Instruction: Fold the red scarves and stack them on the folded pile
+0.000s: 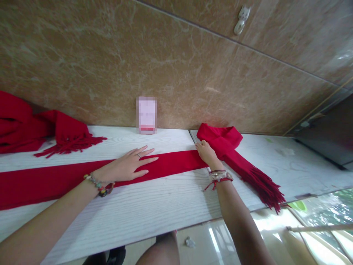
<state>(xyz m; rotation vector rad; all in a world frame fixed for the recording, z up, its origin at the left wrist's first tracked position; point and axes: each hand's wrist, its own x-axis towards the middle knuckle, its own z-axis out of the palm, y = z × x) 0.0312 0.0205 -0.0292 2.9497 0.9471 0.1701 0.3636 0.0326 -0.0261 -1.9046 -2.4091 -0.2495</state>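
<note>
A long red scarf (171,162) lies stretched flat across the white wooden table (154,206). My left hand (129,165) rests flat on its middle, fingers spread and pointing right. My right hand (206,152) is closed on the scarf where it bends, pinching the fabric at the fold. Past that hand the scarf doubles back and runs toward the table's front right edge, ending in a red fringe (268,189). Both wrists wear beaded bracelets.
A second red fringed scarf (55,132) lies bunched at the back left. A small pink card (147,115) stands against the brown marble wall. A white hook (241,20) is on the wall. Glossy floor and my legs show below the table edge.
</note>
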